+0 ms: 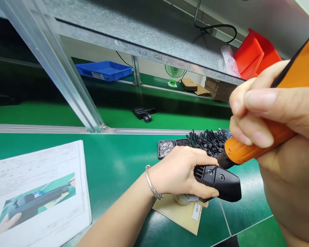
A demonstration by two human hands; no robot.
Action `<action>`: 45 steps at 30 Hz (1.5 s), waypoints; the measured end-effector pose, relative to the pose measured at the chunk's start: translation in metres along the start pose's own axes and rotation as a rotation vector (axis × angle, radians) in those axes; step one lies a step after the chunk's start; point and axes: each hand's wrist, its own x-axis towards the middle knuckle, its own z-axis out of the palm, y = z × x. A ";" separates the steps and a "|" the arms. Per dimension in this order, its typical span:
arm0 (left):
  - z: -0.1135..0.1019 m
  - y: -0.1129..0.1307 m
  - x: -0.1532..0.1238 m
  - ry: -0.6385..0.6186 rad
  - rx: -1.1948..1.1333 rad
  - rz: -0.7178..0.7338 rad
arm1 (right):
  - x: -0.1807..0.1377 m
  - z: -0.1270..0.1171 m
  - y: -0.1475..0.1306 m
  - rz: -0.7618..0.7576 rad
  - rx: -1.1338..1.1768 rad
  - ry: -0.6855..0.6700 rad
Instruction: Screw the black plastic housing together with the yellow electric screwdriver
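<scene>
My left hand (181, 171), with a silver bangle at the wrist, is closed around a black plastic housing (228, 185). Two screws in round recesses show on the housing's top face, and slots are cut near my fingers. My right hand (270, 113) grips an orange electric screwdriver (249, 147), tilted down to the left. Its thin bit meets the screw (210, 171) nearer my left hand. Below the housing, a cream board (180, 214) with a small label lies on the green bench, partly covered by the housing and a fixture.
Small trays of washers (166, 148) and dark screws (182, 142) sit behind my left hand, beside a heap of black parts (208, 142). A printed sheet (36, 192) lies at left. A metal post (64, 68) and shelf (144, 48) frame the bench; a red bin (257, 55) is up right.
</scene>
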 end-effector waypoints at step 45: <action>0.055 -0.057 -0.053 0.346 -0.954 -0.314 | -0.082 -0.014 0.195 0.295 0.673 -0.428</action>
